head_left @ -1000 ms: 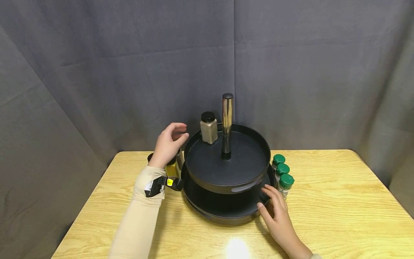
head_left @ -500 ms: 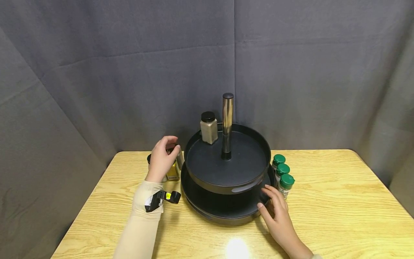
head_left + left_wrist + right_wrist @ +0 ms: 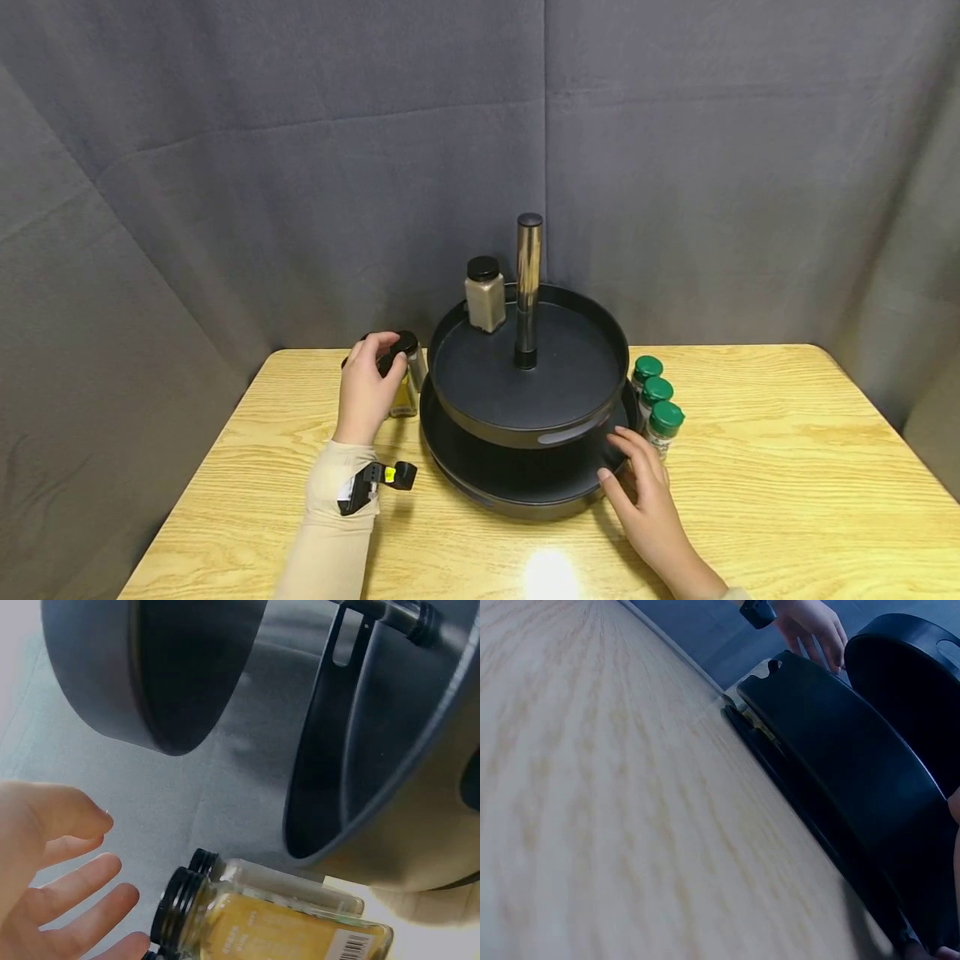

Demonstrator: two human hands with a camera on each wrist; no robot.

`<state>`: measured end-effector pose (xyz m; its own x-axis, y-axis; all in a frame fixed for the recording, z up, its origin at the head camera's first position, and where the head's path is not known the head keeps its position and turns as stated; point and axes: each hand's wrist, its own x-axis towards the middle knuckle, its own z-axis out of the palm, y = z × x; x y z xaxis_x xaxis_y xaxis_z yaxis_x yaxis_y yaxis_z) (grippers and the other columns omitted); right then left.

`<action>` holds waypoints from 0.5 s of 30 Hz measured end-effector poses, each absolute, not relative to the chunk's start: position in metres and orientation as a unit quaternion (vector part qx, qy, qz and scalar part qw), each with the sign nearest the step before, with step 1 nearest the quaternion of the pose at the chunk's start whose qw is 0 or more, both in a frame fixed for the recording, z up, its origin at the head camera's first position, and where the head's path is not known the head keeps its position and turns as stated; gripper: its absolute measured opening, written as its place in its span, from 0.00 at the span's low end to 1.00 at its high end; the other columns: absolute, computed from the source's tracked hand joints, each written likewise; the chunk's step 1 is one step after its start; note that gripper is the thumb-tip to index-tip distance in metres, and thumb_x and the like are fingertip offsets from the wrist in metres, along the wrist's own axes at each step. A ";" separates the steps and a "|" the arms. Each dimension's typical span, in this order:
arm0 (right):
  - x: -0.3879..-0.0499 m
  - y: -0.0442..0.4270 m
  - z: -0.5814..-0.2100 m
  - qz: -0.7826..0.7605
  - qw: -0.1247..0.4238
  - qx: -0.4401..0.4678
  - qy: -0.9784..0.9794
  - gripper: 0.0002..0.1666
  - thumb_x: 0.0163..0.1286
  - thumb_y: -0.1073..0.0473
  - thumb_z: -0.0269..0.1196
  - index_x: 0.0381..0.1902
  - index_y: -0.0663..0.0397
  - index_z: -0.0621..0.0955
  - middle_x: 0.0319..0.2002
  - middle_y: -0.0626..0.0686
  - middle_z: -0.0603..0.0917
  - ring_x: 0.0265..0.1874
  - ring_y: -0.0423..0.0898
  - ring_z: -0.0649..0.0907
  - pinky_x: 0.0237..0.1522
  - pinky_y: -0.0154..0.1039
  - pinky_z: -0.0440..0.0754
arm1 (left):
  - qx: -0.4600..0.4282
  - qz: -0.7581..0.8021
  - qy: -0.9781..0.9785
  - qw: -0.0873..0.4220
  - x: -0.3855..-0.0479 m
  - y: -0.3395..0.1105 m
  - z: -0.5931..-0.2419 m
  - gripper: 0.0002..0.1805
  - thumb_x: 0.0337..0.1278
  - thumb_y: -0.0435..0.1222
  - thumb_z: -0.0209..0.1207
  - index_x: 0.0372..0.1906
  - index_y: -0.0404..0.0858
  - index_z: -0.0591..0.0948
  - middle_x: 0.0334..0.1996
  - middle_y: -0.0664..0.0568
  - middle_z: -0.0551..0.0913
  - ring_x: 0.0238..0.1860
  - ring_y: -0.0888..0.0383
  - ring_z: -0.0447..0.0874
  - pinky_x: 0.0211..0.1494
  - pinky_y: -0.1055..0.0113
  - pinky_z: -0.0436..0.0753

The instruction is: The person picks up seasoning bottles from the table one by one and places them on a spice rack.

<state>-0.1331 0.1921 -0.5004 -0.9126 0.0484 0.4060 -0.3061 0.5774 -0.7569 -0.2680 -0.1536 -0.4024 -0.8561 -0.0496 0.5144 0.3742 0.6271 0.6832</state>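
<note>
My left hand (image 3: 365, 393) hovers over a group of black-lidded glass jars at the left of the two-tier tray stand, its fingers loosely bent. The nearest jar (image 3: 277, 930) holds yellow contents; in the left wrist view my fingers (image 3: 94, 896) are apart from its lid and hold nothing. A square jar (image 3: 486, 302) of tan powder with a black lid stands upright on the black upper tray (image 3: 480, 408), at the back left. At the front right rim of the lower tray (image 3: 510, 504) rests my right hand (image 3: 643, 508), thumb and fingers spread. Some right fingers are hidden.
Several green-capped bottles (image 3: 665, 429) stand in a row on the wooden table (image 3: 787, 483), right beside the tray stand. A tall metal post (image 3: 528, 283) rises through the upper tray. Behind the table hangs a grey curtain (image 3: 712, 183).
My left hand has moved down and left, away from the upper tray's left edge to above the jars. The right hand and the tan jar stay where they were.
</note>
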 end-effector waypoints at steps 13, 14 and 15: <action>-0.134 0.192 -0.502 0.461 0.200 0.080 -0.861 0.25 0.76 0.62 0.59 0.67 0.62 0.72 0.72 0.58 0.65 0.69 0.58 0.63 0.56 0.16 0.62 | -0.076 -0.412 -0.861 0.287 -0.263 -0.149 -0.422 0.14 0.62 0.30 0.63 0.52 0.31 0.82 0.49 0.36 0.83 0.56 0.38 0.78 0.62 0.45 0.75; -0.134 0.192 -0.502 0.462 0.200 0.081 -0.860 0.25 0.76 0.62 0.59 0.67 0.62 0.72 0.72 0.58 0.64 0.69 0.58 0.63 0.56 0.15 0.61 | -0.075 -0.410 -0.862 0.290 -0.263 -0.148 -0.423 0.14 0.62 0.30 0.63 0.52 0.31 0.82 0.49 0.36 0.82 0.57 0.38 0.77 0.62 0.45 0.74; -0.134 0.192 -0.502 0.463 0.200 0.082 -0.860 0.25 0.76 0.62 0.59 0.67 0.62 0.72 0.72 0.58 0.64 0.69 0.58 0.62 0.56 0.15 0.61 | -0.074 -0.405 -0.862 0.295 -0.262 -0.147 -0.424 0.14 0.62 0.30 0.63 0.51 0.31 0.82 0.50 0.36 0.82 0.57 0.37 0.77 0.62 0.45 0.74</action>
